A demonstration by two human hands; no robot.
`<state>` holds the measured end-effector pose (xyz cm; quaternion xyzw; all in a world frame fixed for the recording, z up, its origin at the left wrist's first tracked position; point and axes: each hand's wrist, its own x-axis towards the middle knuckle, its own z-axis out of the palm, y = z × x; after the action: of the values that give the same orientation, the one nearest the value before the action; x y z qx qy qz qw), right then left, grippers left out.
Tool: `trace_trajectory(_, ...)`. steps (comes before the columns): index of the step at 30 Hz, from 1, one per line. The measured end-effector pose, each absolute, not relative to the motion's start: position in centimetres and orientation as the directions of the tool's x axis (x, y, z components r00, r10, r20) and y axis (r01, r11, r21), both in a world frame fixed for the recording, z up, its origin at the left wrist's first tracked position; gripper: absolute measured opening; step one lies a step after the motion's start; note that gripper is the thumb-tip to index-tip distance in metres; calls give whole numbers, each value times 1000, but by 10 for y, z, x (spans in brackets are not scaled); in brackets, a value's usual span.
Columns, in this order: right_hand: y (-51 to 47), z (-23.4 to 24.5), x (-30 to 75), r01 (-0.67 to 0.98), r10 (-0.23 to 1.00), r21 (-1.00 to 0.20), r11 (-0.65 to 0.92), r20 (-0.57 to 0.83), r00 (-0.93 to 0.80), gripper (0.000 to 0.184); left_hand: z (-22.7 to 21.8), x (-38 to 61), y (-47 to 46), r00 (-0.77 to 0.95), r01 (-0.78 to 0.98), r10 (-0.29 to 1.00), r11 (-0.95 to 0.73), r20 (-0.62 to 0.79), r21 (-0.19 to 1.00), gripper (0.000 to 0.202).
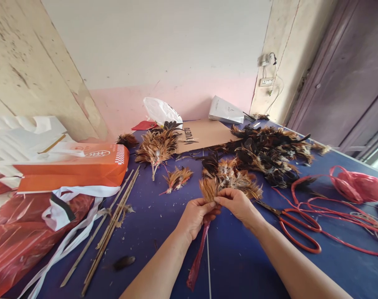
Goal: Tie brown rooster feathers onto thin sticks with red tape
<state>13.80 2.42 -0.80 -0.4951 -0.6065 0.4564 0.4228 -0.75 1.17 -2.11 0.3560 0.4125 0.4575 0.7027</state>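
Note:
Above the blue table my left hand is closed round the base of a small bunch of brown feathers. My right hand meets it there, thumb and finger pinched at the bunch's lower right side. From under the left hand hangs a strip of reddish-pink plastic twine. Just behind the hands lies a heap of brown and black feathers. A small tied feather bunch rests to the left, and a larger feather bundle on a stick lies beyond it.
Red-handled scissors lie right of my right arm, among loose pink twine. A big pile of dark feathers sits behind. Thin sticks, an orange bag and a red plastic bag occupy the left. Cardboard lies at the back.

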Motion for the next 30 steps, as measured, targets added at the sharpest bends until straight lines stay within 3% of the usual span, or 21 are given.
trace_trajectory(5, 24, -10, 136, 221, 989, -970, 105, 79, -123, 14, -23, -7, 11, 281, -377, 925, 353, -258, 856, 22)
trace_trajectory(12, 23, -11, 135, 72, 982, -994, 82, 68, -175, 17, -19, -8, 10, 299, -373, 926, 336, -230, 865, 22)
trace_trajectory(20, 21, -7, 132, 107, 994, -994, 34, 22, -108, 35, -20, -6, 14, 42, -451, 995, 95, -85, 887, 26)
trace_trajectory(25, 15, -10, 126, -105, 941, -989, -104, -64, -333, 36, -16, -5, 10, 143, -509, 988, 128, -63, 851, 27)
trace_trajectory(30, 16, -17, 123, -319, 897, -918, -236, -79, -434, 25, -12, -7, 8, 258, -568, 965, 187, -43, 801, 22)
